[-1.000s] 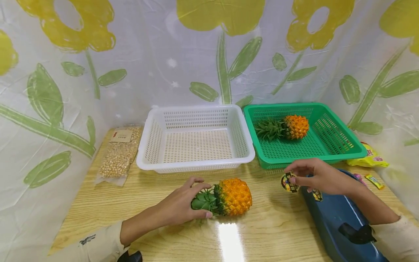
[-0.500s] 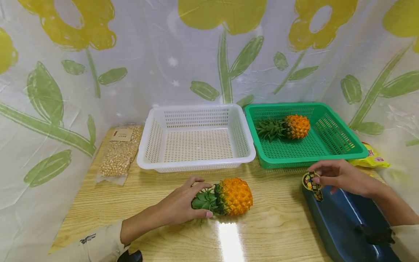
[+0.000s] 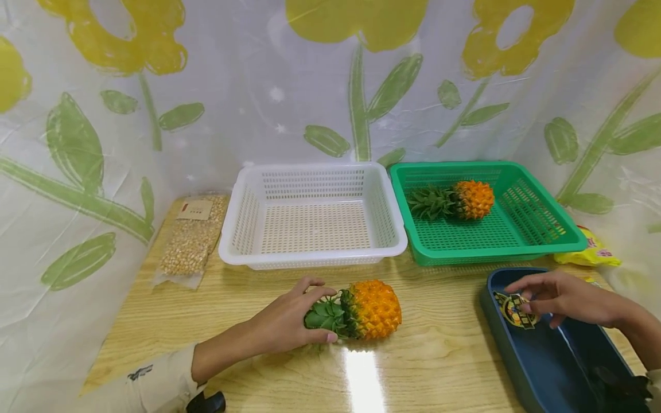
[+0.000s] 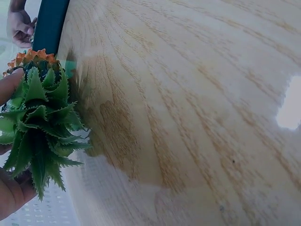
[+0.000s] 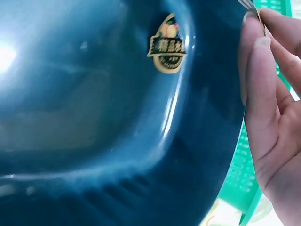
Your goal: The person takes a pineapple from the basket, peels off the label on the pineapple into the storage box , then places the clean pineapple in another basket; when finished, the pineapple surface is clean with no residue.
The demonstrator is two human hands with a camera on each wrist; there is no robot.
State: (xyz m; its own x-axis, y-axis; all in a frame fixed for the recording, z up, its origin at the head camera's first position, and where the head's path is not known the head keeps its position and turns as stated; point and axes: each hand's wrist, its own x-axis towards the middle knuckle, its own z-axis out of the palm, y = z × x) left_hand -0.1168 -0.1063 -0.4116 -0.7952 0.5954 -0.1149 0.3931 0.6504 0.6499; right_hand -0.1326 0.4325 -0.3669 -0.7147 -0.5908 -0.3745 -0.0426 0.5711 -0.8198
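Note:
My left hand (image 3: pixel 291 318) holds a small orange pineapple (image 3: pixel 376 310) by its green leafy crown, thumb and fingers on either side. The pineapple lies on the table; in the left wrist view its spiky crown (image 4: pixel 42 122) sits between the fingers. My right hand (image 3: pixel 573 298) is over the far end of a dark blue tray (image 3: pixel 508 355). It pinches a thin label (image 5: pixel 257 18), seen nearly edge-on in the right wrist view, between thumb and fingers. A second black and gold fruit label (image 5: pixel 168 47) lies inside the tray. From the head view, the two labels overlap.
A white basket (image 3: pixel 312 259) stands at the back centre. Beside it, a green basket (image 3: pixel 496 253) holds another pineapple (image 3: pixel 472 199). A bag of corn kernels (image 3: pixel 188 246) lies at the left, and a yellow packet (image 3: pixel 594 252) is behind the tray.
My right hand has moved right with the label, from above the table to over the blue tray. The left hand and its pineapple have stayed in place.

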